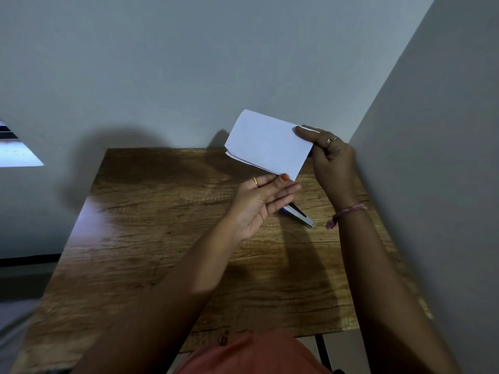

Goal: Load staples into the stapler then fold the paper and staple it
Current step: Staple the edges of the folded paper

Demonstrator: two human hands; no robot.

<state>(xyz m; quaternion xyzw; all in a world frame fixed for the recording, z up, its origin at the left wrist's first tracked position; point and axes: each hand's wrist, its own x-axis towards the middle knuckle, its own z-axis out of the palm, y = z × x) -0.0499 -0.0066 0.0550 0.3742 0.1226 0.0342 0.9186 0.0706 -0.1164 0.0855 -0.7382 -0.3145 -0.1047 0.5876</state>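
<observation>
Item: wooden table (162, 238), nearest me. Item: stapler (299, 214), lying flat on it at two o'clock, partly hidden under my left hand (259, 201). That hand: palm up, thumb pinching the lower corner of the folded paper (267, 144). Item: my right hand (332, 160), farther, at one o'clock, fingers curled, gripping the paper's right edge above the table.

Folded paper (267, 147) between both hands
</observation>
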